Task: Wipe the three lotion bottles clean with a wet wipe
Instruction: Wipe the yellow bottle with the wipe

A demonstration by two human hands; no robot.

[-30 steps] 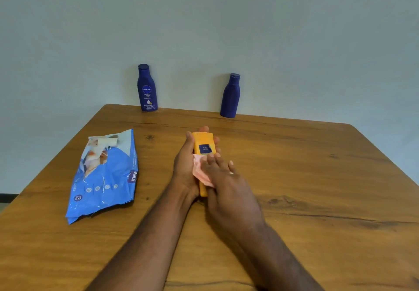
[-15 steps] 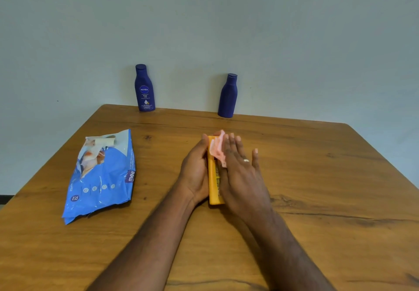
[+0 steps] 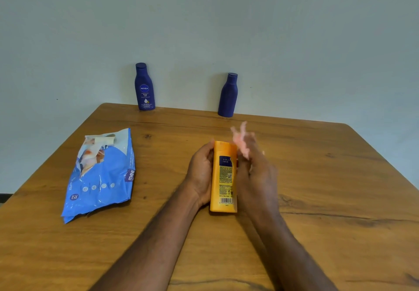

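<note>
On the table (image 3: 317,177), the blue wet-wipe pack (image 3: 99,175), reading "mee" and "72", lies left of my arms, and two dark blue bottles stand at the far edge, the left NIVEA Body Milk bottle (image 3: 144,87) facing me and the right blue bottle (image 3: 227,96) showing no label. My left hand (image 3: 200,173) keeps its grip curled round the yellow lotion bottle (image 3: 224,177), which since a second ago has been rolled from its front face, past its edge, to its back label with barcode and fine print I cannot read. My right hand (image 3: 256,173), blurred, pinches the pink wet wipe (image 3: 241,141) just beside the bottle's far end, so I judge this first bottle nearly done.
</note>
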